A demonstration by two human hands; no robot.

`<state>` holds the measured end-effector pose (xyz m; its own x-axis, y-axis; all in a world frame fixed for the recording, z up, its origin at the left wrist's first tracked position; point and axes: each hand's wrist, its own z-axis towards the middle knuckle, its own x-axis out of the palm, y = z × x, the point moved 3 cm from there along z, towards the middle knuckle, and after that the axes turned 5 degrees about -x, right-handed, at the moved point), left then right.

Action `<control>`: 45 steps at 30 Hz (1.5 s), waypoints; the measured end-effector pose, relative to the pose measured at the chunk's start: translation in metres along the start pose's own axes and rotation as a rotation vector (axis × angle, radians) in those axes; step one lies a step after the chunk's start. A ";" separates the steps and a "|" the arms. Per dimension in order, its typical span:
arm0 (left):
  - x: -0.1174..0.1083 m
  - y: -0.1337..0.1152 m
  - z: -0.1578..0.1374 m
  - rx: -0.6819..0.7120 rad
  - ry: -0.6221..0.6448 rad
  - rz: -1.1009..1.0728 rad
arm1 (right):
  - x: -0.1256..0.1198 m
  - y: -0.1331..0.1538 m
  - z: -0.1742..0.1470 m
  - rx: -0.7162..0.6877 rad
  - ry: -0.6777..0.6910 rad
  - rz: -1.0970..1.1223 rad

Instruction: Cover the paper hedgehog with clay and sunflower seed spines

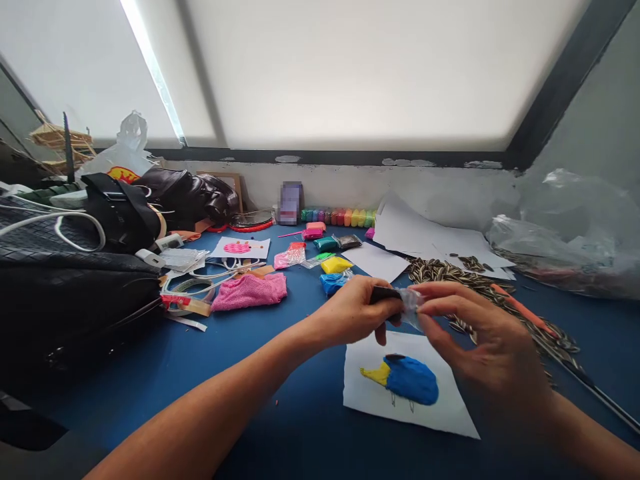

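My left hand (pixel 353 308) is closed around a dark packet of modelling clay (pixel 384 294), held above the table. A clear plastic wrapper end (pixel 411 308) sticks out of its right side. My right hand (pixel 487 343) pinches that wrapper between thumb and fingers. Below my hands lies a white sheet of paper (pixel 357 393) with a flat blue clay shape (pixel 413 381) on it. A yellow clay piece (pixel 376 375) joins its left end, a small dark piece sits on top, and two thin legs are drawn underneath.
Packets of yellow clay (pixel 336 265) and blue clay (pixel 333 283) lie just beyond my left hand. Striped sunflower seeds (pixel 435 272) are heaped at right, near an orange-handled tool (pixel 525 310). A pink cloth (pixel 250 291), a black bag (pixel 80 313) and a phone (pixel 291 203) stand or lie farther left.
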<state>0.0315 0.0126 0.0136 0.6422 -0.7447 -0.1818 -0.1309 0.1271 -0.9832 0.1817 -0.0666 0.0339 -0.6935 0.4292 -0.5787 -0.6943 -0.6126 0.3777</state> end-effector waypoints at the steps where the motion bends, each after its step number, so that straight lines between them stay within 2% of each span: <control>1: -0.004 0.001 0.001 -0.022 -0.030 0.009 | -0.002 -0.002 0.001 0.058 -0.016 0.026; 3: -0.011 0.004 0.003 -0.080 -0.076 0.047 | -0.004 -0.006 0.002 0.206 -0.020 0.115; 7: -0.027 0.014 0.007 -0.136 -0.240 0.341 | 0.000 -0.017 0.003 0.512 0.067 0.379; 11: -0.035 0.024 0.008 -0.164 -0.353 0.502 | 0.003 -0.024 0.002 0.654 0.075 0.502; 14: -0.037 0.026 0.008 -0.176 -0.380 0.580 | 0.002 -0.028 0.000 0.685 0.079 0.535; 23: -0.039 0.027 0.009 -0.153 -0.440 0.676 | 0.003 -0.022 0.003 0.723 0.242 0.535; 29: -0.035 0.030 0.013 -0.126 -0.426 0.633 | 0.001 -0.028 0.003 0.774 0.184 0.575; 35: -0.039 0.030 0.009 -0.136 -0.481 0.749 | 0.001 -0.030 0.004 0.856 0.188 0.610; 45: -0.040 0.023 0.003 -0.144 -0.542 0.953 | 0.001 -0.032 0.002 0.765 0.186 0.533</control>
<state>0.0052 0.0472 -0.0014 0.4725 0.0083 -0.8813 -0.8122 0.3922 -0.4318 0.2023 -0.0454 0.0225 -0.9594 0.0656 -0.2744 -0.2787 -0.0683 0.9580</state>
